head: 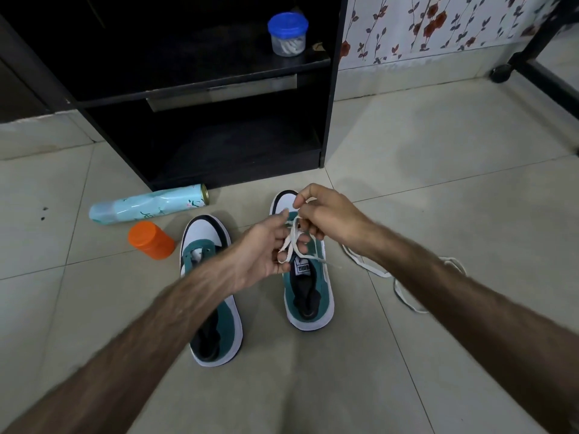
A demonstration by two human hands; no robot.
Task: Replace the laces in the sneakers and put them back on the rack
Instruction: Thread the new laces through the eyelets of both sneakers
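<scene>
Now: both hands' fingers pinch lace (pixel 293 242) above right sneaker (pixel 308 296) | orange jar (pixel 150 240), probably spray can (pixel 150 205) beside.

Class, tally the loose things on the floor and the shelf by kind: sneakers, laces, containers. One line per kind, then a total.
Sneakers: 2, the left sneaker and the right sneaker.
Laces: 2, the held lace and the floor lace.
Containers: 3, the spray can, the orange jar and the blue-lidded jar.
Total: 7
</scene>
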